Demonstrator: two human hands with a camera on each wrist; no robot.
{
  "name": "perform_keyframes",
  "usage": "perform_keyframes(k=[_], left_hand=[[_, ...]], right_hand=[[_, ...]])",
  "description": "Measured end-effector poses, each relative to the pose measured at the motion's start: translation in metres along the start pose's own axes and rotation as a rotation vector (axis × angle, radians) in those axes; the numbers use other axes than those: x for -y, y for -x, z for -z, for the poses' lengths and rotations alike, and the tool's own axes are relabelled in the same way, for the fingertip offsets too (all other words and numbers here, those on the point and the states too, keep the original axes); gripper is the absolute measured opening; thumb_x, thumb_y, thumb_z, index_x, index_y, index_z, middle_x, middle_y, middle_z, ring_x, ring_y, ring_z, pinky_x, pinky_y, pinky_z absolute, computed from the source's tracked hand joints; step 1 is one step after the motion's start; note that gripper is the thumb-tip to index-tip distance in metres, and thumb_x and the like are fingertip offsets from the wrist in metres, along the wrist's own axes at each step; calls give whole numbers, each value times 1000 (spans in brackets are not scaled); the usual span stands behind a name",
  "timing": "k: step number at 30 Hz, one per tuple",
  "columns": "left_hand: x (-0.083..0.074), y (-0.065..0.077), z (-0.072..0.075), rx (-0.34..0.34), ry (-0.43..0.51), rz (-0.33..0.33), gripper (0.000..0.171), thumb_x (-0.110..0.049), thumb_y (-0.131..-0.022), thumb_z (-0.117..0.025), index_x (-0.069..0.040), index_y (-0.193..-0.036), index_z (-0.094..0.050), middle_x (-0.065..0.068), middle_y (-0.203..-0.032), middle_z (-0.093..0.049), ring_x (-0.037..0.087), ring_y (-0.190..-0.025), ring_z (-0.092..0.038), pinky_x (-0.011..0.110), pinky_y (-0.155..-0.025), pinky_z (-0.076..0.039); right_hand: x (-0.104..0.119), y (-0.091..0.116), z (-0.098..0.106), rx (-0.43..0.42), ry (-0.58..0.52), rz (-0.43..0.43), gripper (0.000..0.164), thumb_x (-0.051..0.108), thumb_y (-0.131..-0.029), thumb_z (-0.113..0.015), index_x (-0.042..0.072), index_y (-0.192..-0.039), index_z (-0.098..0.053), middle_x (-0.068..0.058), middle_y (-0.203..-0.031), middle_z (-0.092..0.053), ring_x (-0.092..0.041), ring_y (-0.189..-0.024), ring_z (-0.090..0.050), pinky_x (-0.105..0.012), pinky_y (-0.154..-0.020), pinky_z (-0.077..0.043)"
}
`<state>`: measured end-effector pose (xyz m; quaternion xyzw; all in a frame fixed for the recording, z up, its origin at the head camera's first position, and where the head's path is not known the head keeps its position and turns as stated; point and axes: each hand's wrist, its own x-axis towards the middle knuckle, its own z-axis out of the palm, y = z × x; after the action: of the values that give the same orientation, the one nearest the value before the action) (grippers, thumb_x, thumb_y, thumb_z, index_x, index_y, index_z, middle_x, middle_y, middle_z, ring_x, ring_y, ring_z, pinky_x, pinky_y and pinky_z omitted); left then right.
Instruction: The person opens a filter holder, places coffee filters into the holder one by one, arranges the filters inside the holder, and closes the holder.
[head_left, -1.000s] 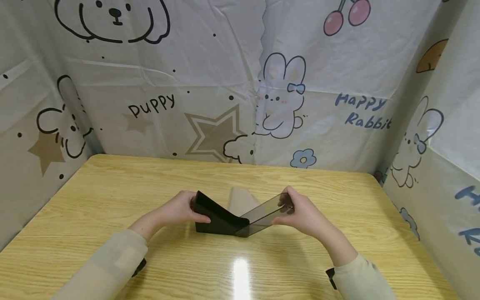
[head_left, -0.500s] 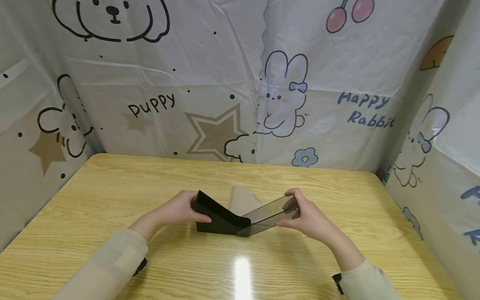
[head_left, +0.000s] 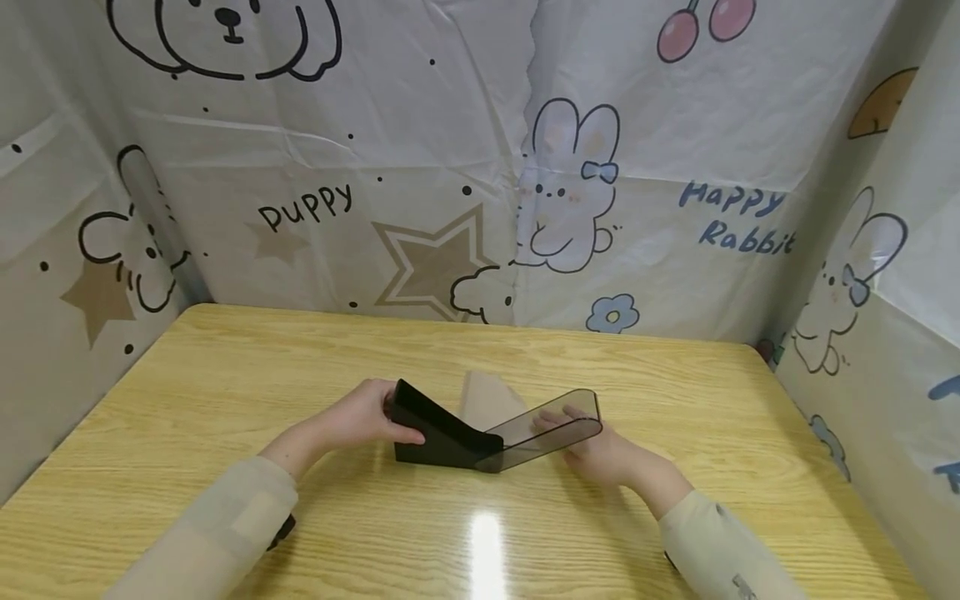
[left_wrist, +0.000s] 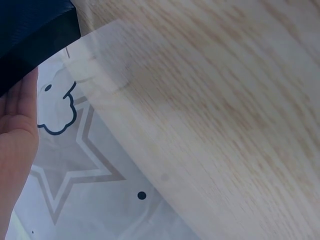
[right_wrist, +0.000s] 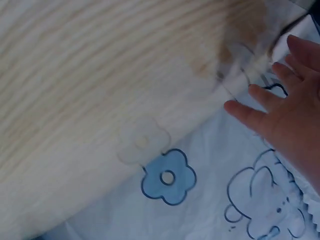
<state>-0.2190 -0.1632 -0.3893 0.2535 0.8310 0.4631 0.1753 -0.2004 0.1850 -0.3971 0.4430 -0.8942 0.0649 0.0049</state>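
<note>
My left hand (head_left: 367, 417) grips the left end of a black box (head_left: 438, 437) with a sloping top, its thumb on the near side and fingers behind. In the left wrist view, a dark corner of the box (left_wrist: 45, 42) shows above the fingers. The smoky see-through lid (head_left: 517, 442) is swung out to the right, tilted upward. My right hand (head_left: 600, 454) is at the lid's right end, fingers extended and partly seen through it. In the right wrist view its fingers are spread. A beige, flat, flared piece (head_left: 487, 400) lies just behind the box, its lower part hidden.
Everything stands on a wood-grain table (head_left: 300, 358). A printed cloth (head_left: 420, 150) hangs along its back and both sides. Glare (head_left: 486, 550) shows on the tabletop nearest the person.
My right hand has let go of the lid's right end and moved left and lower, behind the lid. The lid stays swung out. My left hand keeps its grip on the box.
</note>
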Motion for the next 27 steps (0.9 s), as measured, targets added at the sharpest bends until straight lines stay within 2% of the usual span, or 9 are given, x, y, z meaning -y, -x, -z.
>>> perform_keyframes(k=[1, 3, 8, 12, 18, 22, 27], left_hand=[[0, 0, 0, 1, 4, 1, 34, -22, -76, -78, -3, -102, -64, 9, -95, -71, 9, -81, -65, 25, -72, -52], [0, -1, -1, 2, 9, 0, 34, -21, -76, -78, -3, -102, -64, 9, -94, -71, 9, -80, -65, 25, -72, -52], [0, -1, 0, 1, 7, 8, 34, -21, -76, -78, -4, -101, -64, 9, -94, -71, 11, -81, -65, 25, -71, -52], [-1, -1, 1, 3, 5, 11, 34, -21, -76, -78, -3, -101, -64, 9, -94, -71, 11, -81, -65, 25, -71, -52], [-2, 0, 2, 5, 10, 8, 34, -19, -77, -77, -1, -102, -63, 10, -95, -71, 10, -81, -65, 26, -72, -52], [-2, 0, 2, 2, 8, 9, 34, -18, -77, -77, -1, -102, -63, 10, -96, -71, 11, -81, -65, 26, -72, -52], [-2, 0, 1, -1, 3, 13, 33, -19, -77, -77, -2, -102, -63, 9, -95, -71, 12, -81, -65, 27, -72, -52]], right_hand=[[-1, -2, -2, 10, -8, 19, 42, -6, -86, -52, -5, -128, -52, -24, -130, -53, -39, -120, -50, -53, -99, -39], [-1, -5, -3, 64, -80, -11, 41, -5, -89, -47, -4, -130, -51, -24, -133, -50, -46, -122, -45, -56, -100, -36], [1, -6, 0, 137, -158, -153, 38, 1, -94, -44, 2, -132, -51, -20, -136, -49, -57, -123, -36, -61, -101, -31], [-1, -3, 3, 125, -146, -227, 36, 3, -94, -45, 4, -129, -55, -19, -133, -53, -55, -122, -40, -62, -100, -33], [-8, 5, 8, 150, -140, -369, 37, 7, -93, -49, 2, -130, -54, -25, -130, -53, -46, -120, -48, -63, -95, -35], [-15, 10, 8, 141, -94, -389, 38, 5, -89, -54, 1, -127, -55, -23, -127, -56, -43, -119, -50, -64, -92, -37], [-24, 18, 9, 163, -88, -447, 36, 5, -88, -55, 8, -123, -59, -17, -126, -59, -43, -123, -47, -66, -95, -34]])
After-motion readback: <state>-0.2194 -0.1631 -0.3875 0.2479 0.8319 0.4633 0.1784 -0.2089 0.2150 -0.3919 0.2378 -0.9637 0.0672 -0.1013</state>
